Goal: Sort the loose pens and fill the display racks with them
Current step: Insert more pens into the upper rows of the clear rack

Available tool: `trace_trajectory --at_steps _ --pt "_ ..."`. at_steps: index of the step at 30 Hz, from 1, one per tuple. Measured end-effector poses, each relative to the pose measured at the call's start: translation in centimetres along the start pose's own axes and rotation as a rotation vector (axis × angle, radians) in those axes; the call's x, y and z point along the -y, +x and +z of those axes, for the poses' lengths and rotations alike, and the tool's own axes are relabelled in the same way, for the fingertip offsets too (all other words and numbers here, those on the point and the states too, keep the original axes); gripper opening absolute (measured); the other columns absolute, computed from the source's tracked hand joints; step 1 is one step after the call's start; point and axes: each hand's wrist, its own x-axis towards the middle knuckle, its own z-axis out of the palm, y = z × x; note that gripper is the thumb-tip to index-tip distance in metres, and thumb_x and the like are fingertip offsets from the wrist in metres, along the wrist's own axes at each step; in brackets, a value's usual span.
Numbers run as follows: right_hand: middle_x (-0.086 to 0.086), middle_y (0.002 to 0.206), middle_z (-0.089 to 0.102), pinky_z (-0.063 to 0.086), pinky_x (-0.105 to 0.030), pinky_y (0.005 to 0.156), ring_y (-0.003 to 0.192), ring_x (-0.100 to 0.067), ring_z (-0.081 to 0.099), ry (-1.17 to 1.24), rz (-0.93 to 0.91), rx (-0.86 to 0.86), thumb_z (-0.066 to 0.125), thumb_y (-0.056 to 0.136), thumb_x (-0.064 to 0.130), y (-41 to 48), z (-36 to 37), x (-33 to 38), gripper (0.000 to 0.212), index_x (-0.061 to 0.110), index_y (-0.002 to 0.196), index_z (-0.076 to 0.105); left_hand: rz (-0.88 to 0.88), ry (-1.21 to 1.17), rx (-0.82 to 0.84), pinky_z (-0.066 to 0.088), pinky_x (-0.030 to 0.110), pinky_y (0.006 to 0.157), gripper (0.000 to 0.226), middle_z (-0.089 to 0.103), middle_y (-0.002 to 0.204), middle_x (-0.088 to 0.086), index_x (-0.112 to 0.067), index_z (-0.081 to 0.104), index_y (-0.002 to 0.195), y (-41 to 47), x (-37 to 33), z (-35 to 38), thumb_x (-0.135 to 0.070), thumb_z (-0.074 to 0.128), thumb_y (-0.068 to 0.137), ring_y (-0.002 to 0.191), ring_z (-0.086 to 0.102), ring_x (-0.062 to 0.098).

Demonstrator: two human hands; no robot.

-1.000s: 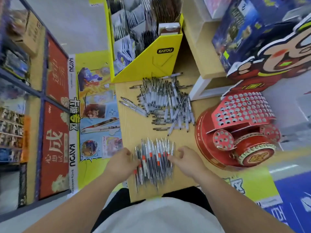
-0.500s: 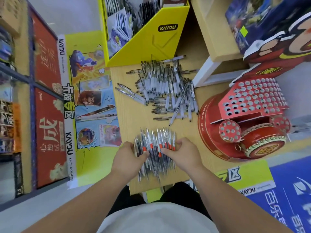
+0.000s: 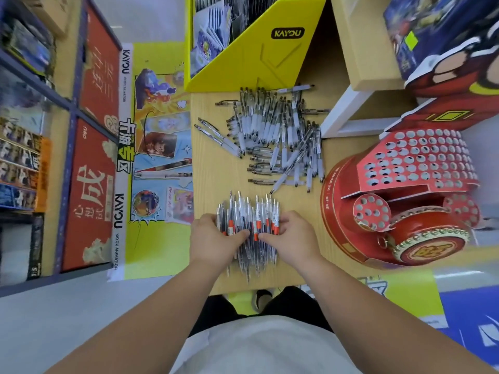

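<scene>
Lower centre: the left hand [image 3: 213, 238] and right hand [image 3: 291, 236] grip the pen bundle [image 3: 248, 211], covering its middle. Their fingertips are lost among the barrels, and print on the pens is too small to read. The yellow box [image 3: 256, 58] runs off the top edge, its contents a dark blur. The red rack [image 3: 415, 157] smears toward the right edge. At far left the shelves [image 3: 21, 130] are blurred. The table [image 3: 210, 179] hides most of a shoe [image 3: 260, 298].

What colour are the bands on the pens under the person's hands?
Orange-red, on the near bundle of pens; the head view, the only one, shows it.
</scene>
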Motion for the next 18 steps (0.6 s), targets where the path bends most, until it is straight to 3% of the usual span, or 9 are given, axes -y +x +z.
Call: trace_trajectory --at_steps 4,8,11,15,18 --pt "0.015 0.083 0.059 0.048 -0.025 0.069 0.076 -0.003 0.059 0.031 -0.008 0.026 0.086 0.077 0.034 0.30 -0.36 -0.13 0.046 0.019 0.110 0.058 -0.060 -0.042 0.000 0.047 0.030 0.080 0.090 0.055 0.129 0.007 -0.008 0.051 0.137 0.27 -0.18 0.28 -0.047 0.090 0.066 0.095 0.055 0.017" --pt "0.015 0.085 0.055 0.048 -0.028 0.077 0.087 -0.014 0.061 0.048 0.006 0.046 0.083 0.081 0.029 0.61 -0.58 -0.17 0.049 0.015 0.122 0.058 -0.079 -0.093 0.008 0.046 0.029 0.077 0.085 0.052 0.129 0.008 -0.007 0.050 0.136 0.46 -0.17 0.27 -0.039 0.090 0.068 0.093 0.055 0.018" --pt "0.013 0.085 0.057 0.051 -0.031 0.079 0.087 -0.016 0.062 0.067 0.014 0.051 0.081 0.082 0.030 0.53 -0.47 -0.16 0.044 0.017 0.117 0.058 -0.082 -0.088 0.013 0.050 0.032 0.079 0.084 0.052 0.128 0.008 -0.008 0.049 0.135 0.51 -0.13 0.33 -0.039 0.089 0.068 0.095 0.057 0.020" --pt "0.009 0.080 0.058 0.047 -0.028 0.063 0.073 -0.008 0.057 0.049 0.010 0.022 0.080 0.083 0.037 0.34 -0.20 0.11 0.032 0.023 0.095 0.053 -0.083 -0.095 0.018 0.057 0.042 0.085 0.080 0.054 0.120 0.009 -0.008 0.051 0.130 0.54 -0.26 0.54 -0.039 0.087 0.065 0.100 0.061 0.026" --pt "0.014 0.078 0.057 0.041 -0.022 0.058 0.070 -0.002 0.055 0.065 -0.012 -0.008 0.083 0.080 0.037 0.15 -0.15 0.43 0.035 0.026 0.093 0.052 -0.084 -0.089 0.015 0.052 0.034 0.079 0.079 0.054 0.122 0.009 -0.007 0.050 0.132 0.58 -0.21 0.68 -0.036 0.087 0.069 0.097 0.060 0.023"
